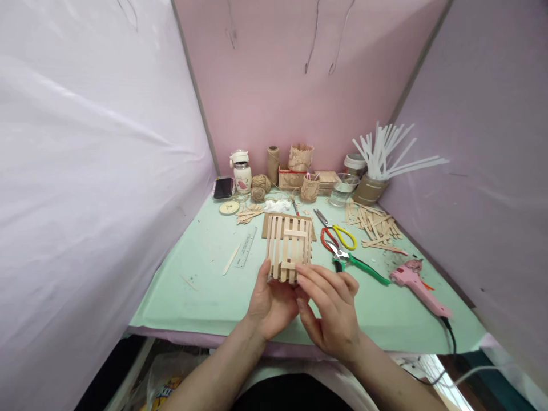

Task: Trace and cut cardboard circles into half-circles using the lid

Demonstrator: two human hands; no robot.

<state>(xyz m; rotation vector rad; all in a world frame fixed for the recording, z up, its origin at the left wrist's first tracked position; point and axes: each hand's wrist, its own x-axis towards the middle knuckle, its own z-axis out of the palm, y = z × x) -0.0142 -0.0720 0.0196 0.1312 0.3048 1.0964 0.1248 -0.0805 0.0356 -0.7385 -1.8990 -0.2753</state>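
Observation:
A small box (277, 242) built of wooden craft sticks is held up over the front of the table, its slatted side towards me. Two short sticks lie across the upright slats, one high and one low. My left hand (273, 305) supports the box from below, thumb along its left edge. At the lower right corner, my right hand (331, 305) has its fingertips pressed on the end of the lower short stick (288, 265). The right thumb is bent beneath, and whatever lies under those fingertips is hidden. Behind the box, a piece of cardboard (266, 226) lies on the table.
Right of the box lie yellow-and-red scissors (346, 237), green-handled pruning shears (368, 269) and a pink glue gun (422, 288) with its cord. Loose craft sticks (377, 225) and a tin of white glue sticks (371, 188) stand behind. A clear ruler (247, 247) lies left.

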